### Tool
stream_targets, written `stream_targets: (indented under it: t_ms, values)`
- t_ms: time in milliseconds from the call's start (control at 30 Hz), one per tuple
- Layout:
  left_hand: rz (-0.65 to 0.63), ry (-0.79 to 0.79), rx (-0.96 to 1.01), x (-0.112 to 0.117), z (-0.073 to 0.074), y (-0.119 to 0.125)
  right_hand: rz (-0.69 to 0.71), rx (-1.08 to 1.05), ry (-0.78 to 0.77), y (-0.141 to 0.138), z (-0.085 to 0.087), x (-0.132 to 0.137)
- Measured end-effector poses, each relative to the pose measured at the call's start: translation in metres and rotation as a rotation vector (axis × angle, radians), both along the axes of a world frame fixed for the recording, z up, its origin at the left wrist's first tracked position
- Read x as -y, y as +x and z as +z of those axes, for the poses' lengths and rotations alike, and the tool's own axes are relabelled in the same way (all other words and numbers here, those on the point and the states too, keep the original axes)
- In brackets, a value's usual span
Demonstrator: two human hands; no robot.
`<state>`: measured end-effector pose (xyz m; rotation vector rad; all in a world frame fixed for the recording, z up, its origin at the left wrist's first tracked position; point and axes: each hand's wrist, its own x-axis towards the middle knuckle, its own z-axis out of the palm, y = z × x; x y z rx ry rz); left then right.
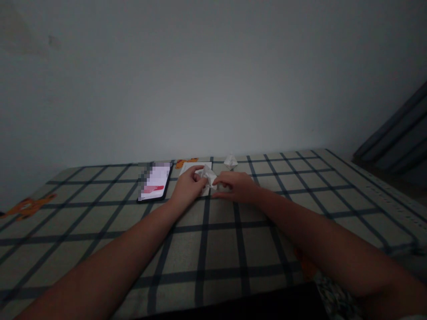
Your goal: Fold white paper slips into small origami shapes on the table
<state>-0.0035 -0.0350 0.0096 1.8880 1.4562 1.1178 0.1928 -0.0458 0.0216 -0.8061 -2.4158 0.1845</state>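
Observation:
My left hand (188, 186) and my right hand (236, 186) meet over a small white folded paper piece (209, 176), each pinching one side of it. Under them lies a flat white sheet of paper (189, 168) on the checked bedcover (220, 249). A second small folded white paper shape (230, 162) rests just beyond my right hand, near the wall.
A phone (155, 181) with a lit screen lies to the left of my left hand. Orange cartoon prints (28, 207) mark the cover at far left. A pale wall (213, 75) rises behind; a dark slanted object (396, 142) stands at right.

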Motion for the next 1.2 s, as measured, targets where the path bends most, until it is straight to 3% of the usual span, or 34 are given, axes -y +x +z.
stream_targets:
  t_ms: [133,300,367,467,567,700,900,1200]
  values:
    - [-0.027,-0.059,0.074,0.0,-0.001,0.002,-0.041,0.085,0.09,-0.002,-0.004,0.001]
    - [-0.168,-0.132,0.242,0.004,0.0,0.007,-0.136,0.136,0.17,-0.002,-0.002,0.0]
    - [-0.203,-0.143,0.298,0.006,0.002,0.009,-0.237,0.147,0.2,0.0,0.003,0.0]
    - [-0.225,-0.126,0.323,0.009,0.004,0.01,-0.495,0.156,0.235,0.007,0.013,-0.002]
    - [-0.257,-0.075,0.245,0.01,0.004,0.01,-0.704,0.22,0.195,0.019,0.021,-0.009]
    - [-0.262,-0.014,0.077,0.011,0.003,0.009,-0.865,0.338,0.065,0.034,0.021,-0.022]
    - [-0.279,0.044,-0.082,0.014,0.007,0.008,-0.907,0.409,-0.033,0.045,0.011,-0.033]
    - [-0.275,0.112,-0.118,0.016,0.007,0.011,-0.898,0.4,-0.064,0.047,0.004,-0.038]
